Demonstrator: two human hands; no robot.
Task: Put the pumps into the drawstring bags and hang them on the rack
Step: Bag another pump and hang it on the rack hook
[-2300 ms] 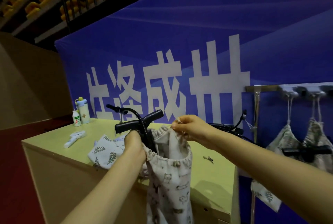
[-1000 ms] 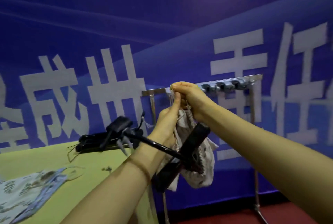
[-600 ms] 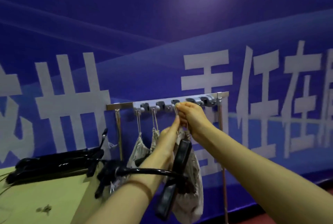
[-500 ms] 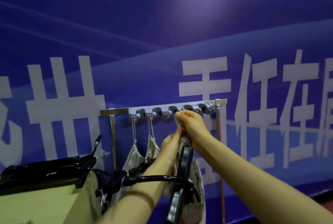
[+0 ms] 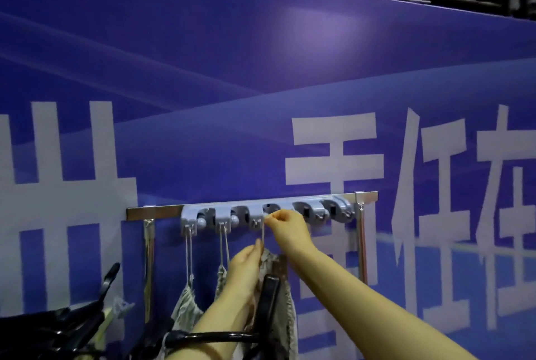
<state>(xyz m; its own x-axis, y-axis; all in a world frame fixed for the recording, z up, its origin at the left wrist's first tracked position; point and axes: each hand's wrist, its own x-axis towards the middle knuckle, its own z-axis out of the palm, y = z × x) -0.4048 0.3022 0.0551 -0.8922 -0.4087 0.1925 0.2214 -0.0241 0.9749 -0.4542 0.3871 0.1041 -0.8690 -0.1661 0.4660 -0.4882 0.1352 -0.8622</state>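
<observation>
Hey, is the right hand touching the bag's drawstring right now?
Touching. The head view shows the right hand pinching the drawstring at its top, just under the rack; the cord runs down to the left hand.

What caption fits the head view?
Right hand pinches a drawstring bag's cord at the rack's third hook; left hand grips the bag.

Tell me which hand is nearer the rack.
Right. The right hand pinches the cord up at the rack; the left hand grips the bag neck, lower down.
</observation>
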